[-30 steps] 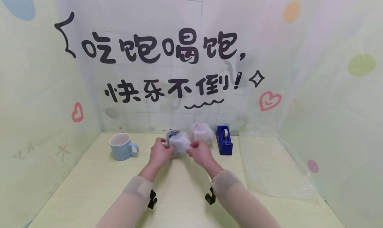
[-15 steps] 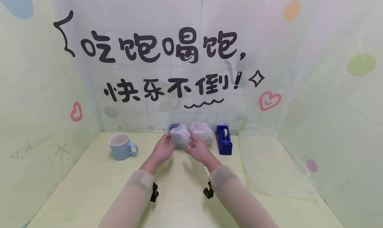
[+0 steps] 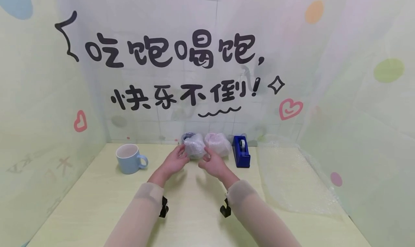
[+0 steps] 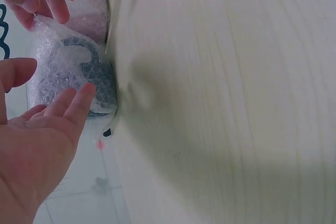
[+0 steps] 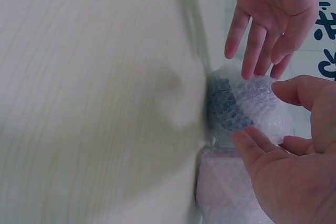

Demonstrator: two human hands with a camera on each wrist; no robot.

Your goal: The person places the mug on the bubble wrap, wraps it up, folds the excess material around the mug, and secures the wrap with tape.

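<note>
A dark blue mug wrapped in bubble wrap [image 3: 194, 146] sits at the back of the table; its handle shows through the wrap in the left wrist view. My left hand [image 3: 175, 161] is at its left side, fingers extended and fingertips right at the wrap [image 4: 71, 77]. On the other side, my right hand [image 3: 214, 163] has its fingers spread, thumb and fingertips close to the wrap. Neither hand curls round the mug. Just right of it stands a second bubble-wrapped bundle, pinkish [image 3: 218, 145], partly behind my right hand in the right wrist view.
A light blue mug [image 3: 127, 159] stands uncovered at the left. Right of the bundles is a blue tape dispenser [image 3: 241, 152]. A flat sheet of bubble wrap [image 3: 291, 178] lies on the table's right side. A printed curtain wall [image 3: 146, 128] closes off the back.
The wrapped dark mug has moved back toward the wall, beside the pinkish bundle. Both hands followed it, then loosened their fingers from the wrap.
</note>
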